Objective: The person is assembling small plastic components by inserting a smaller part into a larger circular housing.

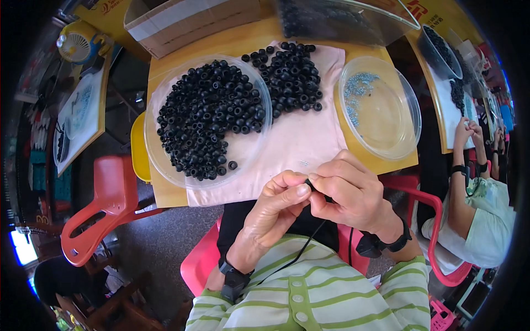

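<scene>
I see both forearms entering from the lower edge, converging at centre. The left hand (273,207) is curled, thumb and forefinger pinched together. The right hand (350,190) meets it fingertip to fingertip, fingers bent inward. Both appear closed in a pinch; the contact point is partly hidden.

Single head-worn fisheye view, looking steeply down, close over table (243,41); edges bowed

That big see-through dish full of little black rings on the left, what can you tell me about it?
The clear dish is round, shallow and looks like thin plastic. It sits flat on a pale pink cloth over the wooden tabletop, its left rim reaching past the cloth. Small black rings, each with a centre hole, fill most of it in a heap, leaving the lower right part bare. Neither hand touches it.
</scene>
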Available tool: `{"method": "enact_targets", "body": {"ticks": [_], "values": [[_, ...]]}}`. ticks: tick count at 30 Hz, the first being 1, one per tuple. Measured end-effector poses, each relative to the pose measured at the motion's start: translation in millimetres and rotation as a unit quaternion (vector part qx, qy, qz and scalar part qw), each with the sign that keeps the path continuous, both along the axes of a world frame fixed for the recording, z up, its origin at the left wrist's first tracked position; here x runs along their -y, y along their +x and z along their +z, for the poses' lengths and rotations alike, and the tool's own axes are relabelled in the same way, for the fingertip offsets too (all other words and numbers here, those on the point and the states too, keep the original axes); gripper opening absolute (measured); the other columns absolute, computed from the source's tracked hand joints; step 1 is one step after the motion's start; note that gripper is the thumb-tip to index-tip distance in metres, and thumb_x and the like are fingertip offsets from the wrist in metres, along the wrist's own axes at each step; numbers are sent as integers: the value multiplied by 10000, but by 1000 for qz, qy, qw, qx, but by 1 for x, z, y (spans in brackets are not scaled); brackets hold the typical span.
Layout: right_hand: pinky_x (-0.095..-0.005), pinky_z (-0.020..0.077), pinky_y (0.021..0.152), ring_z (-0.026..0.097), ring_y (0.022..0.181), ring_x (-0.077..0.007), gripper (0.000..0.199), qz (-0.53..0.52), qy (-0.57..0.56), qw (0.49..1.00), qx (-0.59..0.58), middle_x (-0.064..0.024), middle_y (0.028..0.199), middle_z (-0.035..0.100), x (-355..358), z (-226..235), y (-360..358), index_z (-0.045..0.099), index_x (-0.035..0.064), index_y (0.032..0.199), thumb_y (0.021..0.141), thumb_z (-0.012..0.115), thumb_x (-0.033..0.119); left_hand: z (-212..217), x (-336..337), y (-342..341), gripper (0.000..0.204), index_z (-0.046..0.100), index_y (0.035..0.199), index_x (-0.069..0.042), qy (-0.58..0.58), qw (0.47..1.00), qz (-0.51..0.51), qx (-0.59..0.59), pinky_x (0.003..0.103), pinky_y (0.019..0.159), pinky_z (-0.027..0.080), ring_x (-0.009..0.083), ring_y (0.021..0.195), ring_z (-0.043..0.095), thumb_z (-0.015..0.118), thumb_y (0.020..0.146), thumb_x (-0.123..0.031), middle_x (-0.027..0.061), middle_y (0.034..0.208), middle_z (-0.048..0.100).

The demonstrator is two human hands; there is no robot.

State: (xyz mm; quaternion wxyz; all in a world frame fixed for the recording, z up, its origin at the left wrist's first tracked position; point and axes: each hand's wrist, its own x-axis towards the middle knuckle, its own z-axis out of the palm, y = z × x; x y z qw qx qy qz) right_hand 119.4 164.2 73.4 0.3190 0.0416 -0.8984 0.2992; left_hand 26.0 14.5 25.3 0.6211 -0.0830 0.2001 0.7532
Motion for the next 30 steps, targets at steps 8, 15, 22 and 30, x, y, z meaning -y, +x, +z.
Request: {"method": "enact_targets", "body": {"ticks": [8,15,22,30], "values": [[-294,500,601,584,706,-202,285,-23,26,998,56,-82,864,630,-37,33,-35,647,38,939,676,751,5,32,2,-36,237,631,1138,1,-48,931,89,-351,284,879,531,155,959,663,663,903,0,98,1064,687],[-241,478,758,628,818,-52,313,-369,24,925,83,-30,875,715,-169,77,-85,699,89,1101,897,704,325,41,43,-95,150,725,951,-8,-265,522,31,-810,296,771,502,213,881,613,712,802,-1,96,1013,681],[-308,502,672,643,762,-178,301,-334,135,933,-26,-140,851,678,-208,59,-96,679,-29,986,831,724,225,37,38,-102,194,730,945,-23,-230,433,-50,-870,354,796,474,260,915,539,729,751,-30,85,1076,634],[-272,456,596,567,648,-136,125,-197,-17,972,125,-29,853,662,-72,48,-39,692,66,955,847,718,121,37,35,-103,224,734,962,-32,-239,419,-90,-872,352,815,446,265,926,513,734,738,-40,85,987,562]]}}
